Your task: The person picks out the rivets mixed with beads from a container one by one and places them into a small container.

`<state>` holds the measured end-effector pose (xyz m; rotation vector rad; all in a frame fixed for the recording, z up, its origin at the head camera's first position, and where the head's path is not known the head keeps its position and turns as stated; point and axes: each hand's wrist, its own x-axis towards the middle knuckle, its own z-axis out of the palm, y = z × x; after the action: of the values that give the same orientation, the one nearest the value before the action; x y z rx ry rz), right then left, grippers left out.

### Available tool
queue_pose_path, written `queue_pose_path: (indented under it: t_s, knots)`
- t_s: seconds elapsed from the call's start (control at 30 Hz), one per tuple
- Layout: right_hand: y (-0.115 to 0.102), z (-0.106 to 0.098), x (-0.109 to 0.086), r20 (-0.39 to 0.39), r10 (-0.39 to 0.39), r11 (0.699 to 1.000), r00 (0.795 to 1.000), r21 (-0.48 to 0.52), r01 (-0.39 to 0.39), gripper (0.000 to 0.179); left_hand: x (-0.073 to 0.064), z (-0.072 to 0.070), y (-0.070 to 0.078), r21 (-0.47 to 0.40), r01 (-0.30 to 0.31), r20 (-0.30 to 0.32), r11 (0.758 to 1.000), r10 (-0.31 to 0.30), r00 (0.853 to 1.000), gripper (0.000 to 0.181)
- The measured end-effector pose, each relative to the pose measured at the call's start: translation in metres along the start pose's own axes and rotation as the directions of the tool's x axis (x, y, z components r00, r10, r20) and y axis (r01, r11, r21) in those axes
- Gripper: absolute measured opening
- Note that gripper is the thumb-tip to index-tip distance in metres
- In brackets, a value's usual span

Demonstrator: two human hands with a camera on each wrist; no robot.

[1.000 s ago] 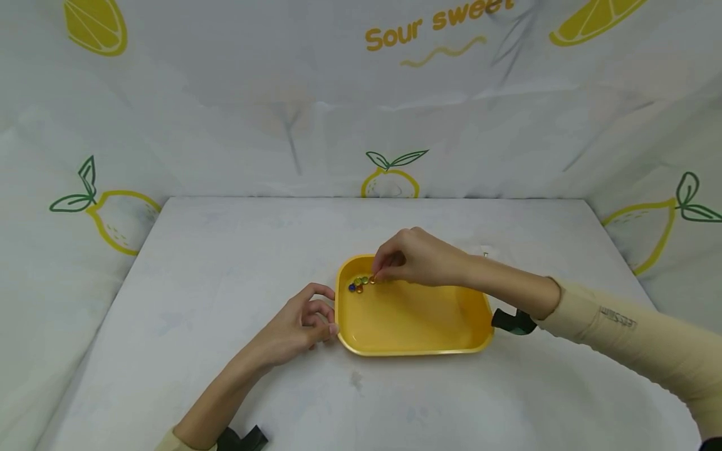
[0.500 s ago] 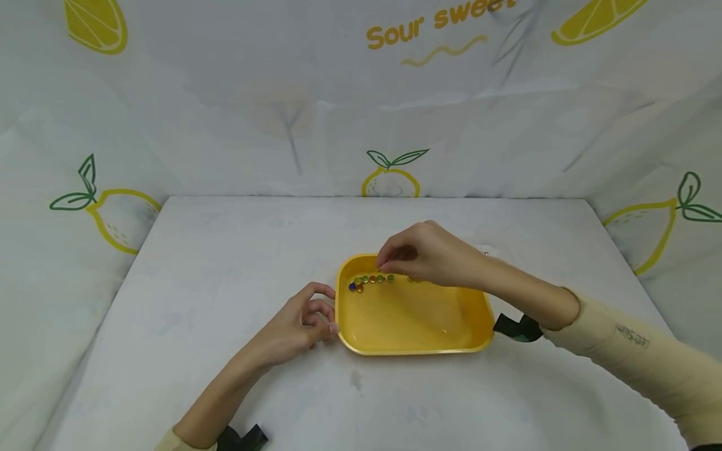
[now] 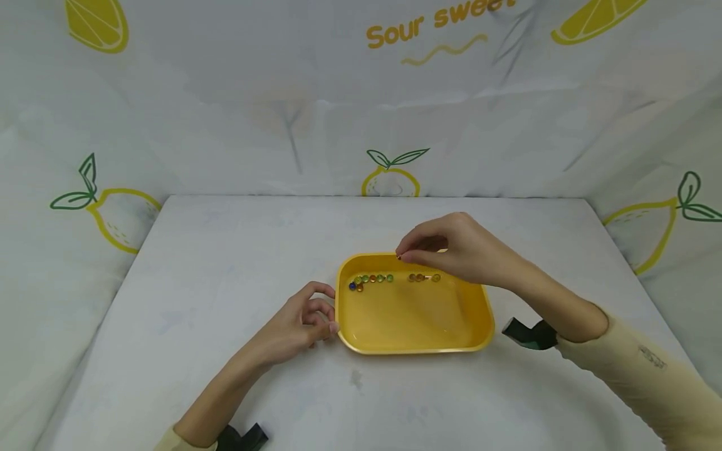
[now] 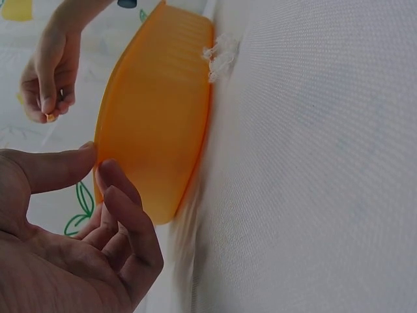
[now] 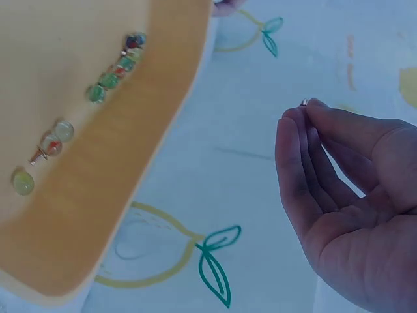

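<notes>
a curtained booth of the studio kind, by the look of it: a white-topped desk (image 3: 254, 250) is closed in at the back and both sides by pale, creased fabric (image 3: 225, 125) printed with lemon slices (image 3: 98, 26), whole lemons (image 3: 125, 219), green leaves (image 3: 72, 201) and the lettering "sour sweet" (image 3: 439, 22); what sort of building lies beyond the fabric cannot be told

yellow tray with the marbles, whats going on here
A person's right hand pinches a tiny shiny piece, raised off the tray floor, while the left hand touches the left side of the yellow tray. Inside, marbles lie in two groups near the far wall, a small coppery piece among them.
</notes>
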<state>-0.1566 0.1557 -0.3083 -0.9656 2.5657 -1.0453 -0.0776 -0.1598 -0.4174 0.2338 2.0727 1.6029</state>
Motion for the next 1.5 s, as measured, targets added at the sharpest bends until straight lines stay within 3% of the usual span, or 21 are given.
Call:
queue_pose_path:
  t_s: [0.3,0.7,1.07,1.27,1.5]
  knots:
    - [-0.001,-0.021,-0.021,-0.160,-0.013,0.999,0.987,-0.050,0.005,0.014,-0.001,0.000,0.000,-0.001,0.004,0.000,1.000,-0.004,1.000,0.053]
    - [0.016,-0.038,-0.048,-0.362,0.086,0.996,0.928,0.059,-0.070,0.018,0.000,0.001,0.001,-0.004,0.011,-0.006,1.000,-0.011,1.000,0.054]
    - [0.044,-0.054,-0.062,-0.476,0.136,0.989,0.869,0.121,-0.088,0.017,0.001,0.000,-0.001,0.000,-0.011,-0.005,1.000,0.011,1.000,0.055]
    - [0.057,-0.061,-0.068,-0.505,0.126,0.988,0.854,0.141,-0.063,0.018,0.001,0.000,-0.001,-0.003,-0.014,-0.003,1.000,0.014,1.000,0.055]
    - [0.067,-0.065,-0.073,-0.529,0.148,0.987,0.836,0.135,-0.089,0.018,0.001,-0.001,-0.001,0.000,-0.004,-0.006,1.000,0.004,1.000,0.055]
